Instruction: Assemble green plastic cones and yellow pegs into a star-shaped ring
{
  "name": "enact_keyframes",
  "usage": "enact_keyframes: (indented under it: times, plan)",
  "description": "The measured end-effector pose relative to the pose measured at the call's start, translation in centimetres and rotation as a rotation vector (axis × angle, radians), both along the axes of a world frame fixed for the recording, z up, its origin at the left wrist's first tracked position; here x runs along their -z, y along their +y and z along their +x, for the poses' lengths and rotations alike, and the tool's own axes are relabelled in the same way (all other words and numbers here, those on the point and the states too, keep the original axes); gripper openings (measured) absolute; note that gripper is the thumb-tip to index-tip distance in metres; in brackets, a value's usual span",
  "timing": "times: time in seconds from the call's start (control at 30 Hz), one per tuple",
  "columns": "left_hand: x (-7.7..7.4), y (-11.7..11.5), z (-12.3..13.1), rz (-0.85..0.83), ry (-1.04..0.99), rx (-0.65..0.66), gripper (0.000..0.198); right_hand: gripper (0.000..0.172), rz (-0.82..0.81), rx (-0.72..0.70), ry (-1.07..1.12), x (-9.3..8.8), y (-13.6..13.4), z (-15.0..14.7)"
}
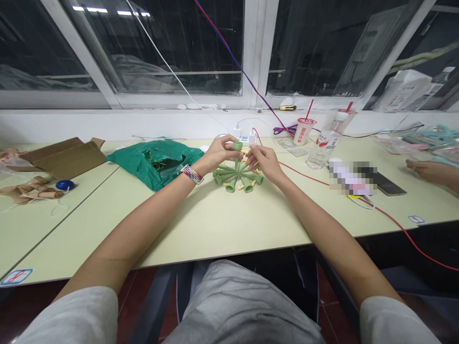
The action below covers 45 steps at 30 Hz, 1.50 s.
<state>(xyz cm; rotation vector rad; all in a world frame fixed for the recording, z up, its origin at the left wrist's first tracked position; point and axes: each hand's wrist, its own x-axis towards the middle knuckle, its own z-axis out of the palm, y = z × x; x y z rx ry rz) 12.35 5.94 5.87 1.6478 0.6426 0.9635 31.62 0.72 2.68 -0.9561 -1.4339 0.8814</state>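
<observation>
A wheel of green cone-shaped pieces (236, 176) with cream sticks between them lies flat on the pale green table (211, 224), right under both hands. My left hand (217, 155) holds a green cone (237, 146) upright above the wheel's hub. My right hand (262, 162) pinches a small cream stick (245, 151) against that cone, and its fingertips partly hide the stick. A woven striped band (191, 174) circles my left wrist.
To the left lie a green plastic bag (156, 162), a cardboard box (62, 157) and a blue round object (65, 185). Behind stand a straw cup (304, 131) and a water bottle (324, 145). A red cable (315, 177) crosses the table. A co-worker's hand (423, 167) rests at right.
</observation>
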Motion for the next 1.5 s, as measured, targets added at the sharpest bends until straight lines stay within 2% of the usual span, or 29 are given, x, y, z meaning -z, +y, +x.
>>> enact_keyframes:
  times: [0.1, 0.23, 0.37, 0.4, 0.47, 0.53, 0.57, 0.63, 0.73, 0.8, 0.9, 1.03, 1.1, 1.13, 1.2, 1.27, 1.33, 1.43, 1.5]
  plan:
    - [0.1, 0.0, 0.0, 0.004, 0.008, 0.014, 0.043, 0.057, 0.121, 0.016, -0.095, 0.3, -0.1, 0.2]
    - [0.0, -0.1, 0.0, 0.005, 0.032, 0.010, 0.042, 0.062, 0.106, 0.015, -0.192, 0.8, -0.3, 0.5]
    - [-0.1, -0.3, 0.0, -0.039, 0.033, 0.020, 0.042, 0.056, 0.289, 0.109, -0.289, 0.7, -0.5, 0.6]
    - [-0.1, -0.4, 0.1, -0.040, 0.035, 0.027, 0.042, 0.057, 0.280, 0.104, -0.280, 0.6, -0.4, 0.5]
    - [-0.2, -0.7, 0.4, 0.000, 0.040, 0.027, 0.041, 0.062, 0.135, 0.046, -0.196, 0.5, -0.1, 0.2]
    - [-0.4, -1.0, 0.7, 0.068, 0.016, -0.021, 0.042, 0.065, -0.017, -0.011, -0.089, 0.6, 0.2, -0.1]
    - [-0.5, -1.1, 0.8, 0.079, -0.006, -0.052, 0.043, 0.063, -0.029, -0.012, -0.068, 0.7, 0.2, -0.1]
    - [-0.8, -1.3, 1.0, 0.003, -0.027, -0.063, 0.044, 0.056, 0.093, 0.043, -0.137, 0.8, 0.1, 0.0]
    - [-1.2, -1.3, 0.9, -0.199, 0.021, 0.061, 0.043, 0.046, 0.332, 0.157, -0.337, 1.0, -0.4, 0.2]
    - [-1.3, -1.4, 0.9, -0.226, 0.043, 0.111, 0.042, 0.047, 0.370, 0.187, -0.355, 1.0, -0.5, 0.1]
    - [-1.1, -1.6, 1.0, -0.044, 0.040, 0.036, 0.041, 0.054, 0.208, 0.119, -0.121, 0.8, -0.3, -0.6]
    - [-0.6, -2.1, 0.9, 0.463, 0.129, -0.147, 0.035, 0.059, -0.151, -0.104, 0.190, 0.4, 0.4, -1.3]
    - [-0.5, -2.3, 0.9, 0.579, 0.187, -0.173, 0.035, 0.059, -0.160, -0.097, 0.183, 0.4, 0.5, -1.1]
    - [-0.5, -2.3, 0.9, 0.567, 0.190, -0.176, 0.035, 0.059, -0.104, -0.044, 0.136, 0.4, 0.5, -0.8]
    - [-0.6, -2.3, 1.0, 0.416, 0.142, -0.153, 0.036, 0.057, 0.096, 0.112, -0.039, 0.5, 0.3, -0.2]
    - [-0.8, -2.1, 1.2, 0.158, 0.079, -0.063, 0.038, 0.053, 0.319, 0.246, -0.263, 0.6, -0.1, 0.4]
    - [-1.1, -1.9, 1.3, -0.100, 0.038, 0.071, 0.038, 0.048, 0.466, 0.294, -0.444, 0.6, -0.5, 0.7]
    - [-0.9, -1.7, 1.6, -0.342, -0.004, 0.195, 0.028, 0.046, 0.543, 0.306, -0.553, 0.7, -0.9, 1.0]
    - [-0.5, -1.8, 1.9, -0.383, -0.024, 0.207, 0.024, 0.048, 0.541, 0.318, -0.546, 0.8, -0.9, 1.0]
